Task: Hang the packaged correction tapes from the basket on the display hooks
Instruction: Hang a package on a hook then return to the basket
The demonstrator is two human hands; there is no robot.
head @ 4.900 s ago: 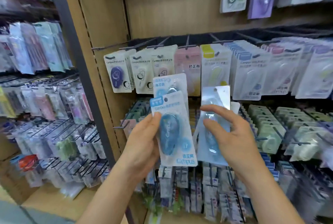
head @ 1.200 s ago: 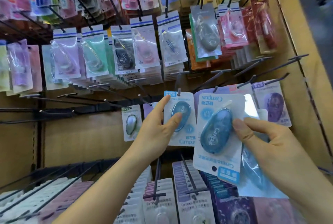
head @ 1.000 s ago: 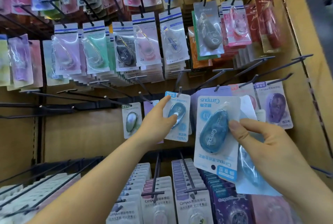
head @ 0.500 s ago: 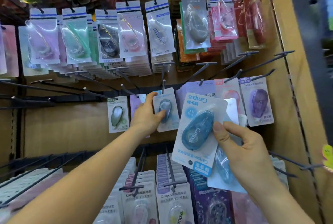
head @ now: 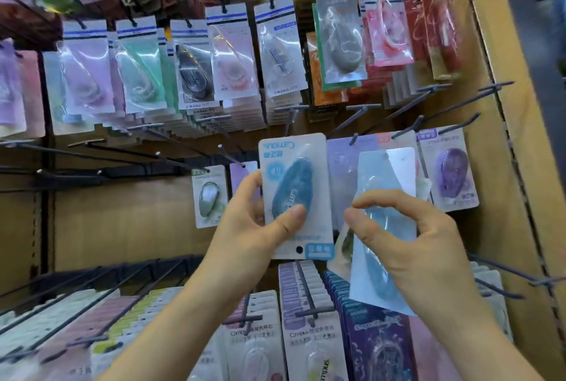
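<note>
Head view: the left hand (head: pixel 248 227) has left the hung pack and now pinches the upside-down blue correction tape pack (head: pixel 294 184), thumb on its blister, in front of the display row. Just beside it, the right hand (head: pixel 419 246) curls round a pale blue pack (head: pixel 386 184), its back facing the camera.

Bright, even indoor light, slightly warm, with only soft, faint shadows. Pale glare streaks the clear plastic of the hanging packages (head: pixel 280 53) in the upper rows, and a sheen washes over the pale blue packet (head: pixel 387 172). The wide lens bends the wooden side panel (head: pixel 502 105) at right into a curve. Top corners and far right edge are blurred; the dark blue packet (head: pixel 295 194) at centre is sharper.
</note>
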